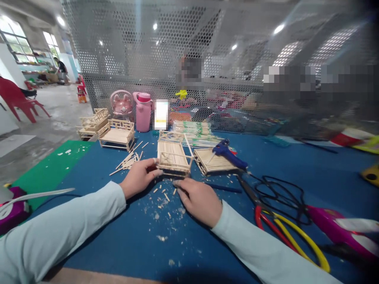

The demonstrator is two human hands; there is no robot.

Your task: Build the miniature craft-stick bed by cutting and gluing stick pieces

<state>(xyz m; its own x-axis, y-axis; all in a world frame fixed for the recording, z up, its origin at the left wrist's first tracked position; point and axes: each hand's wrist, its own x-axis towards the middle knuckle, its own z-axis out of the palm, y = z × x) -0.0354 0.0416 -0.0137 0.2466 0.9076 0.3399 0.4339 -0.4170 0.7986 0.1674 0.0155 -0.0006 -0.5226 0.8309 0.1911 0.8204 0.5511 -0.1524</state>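
Observation:
A miniature wooden bench, built from thin sticks with a slatted seat and railings, stands on the blue tabletop. My left hand pinches its near left corner between thumb and fingers. Just in front of its near right side, my right hand rests low over the table, fingers bent and close together; whatever lies between the fingertips is too small to make out. Stick offcuts and white crumbs are scattered between my hands. Loose sticks lie beyond my left hand.
A blue glue gun lies on another slatted stick panel. Red-and-yellow-handled pliers and a black cord are at right. Similar miniature benches stand back left, near a pink bottle. A perforated metal screen rises behind.

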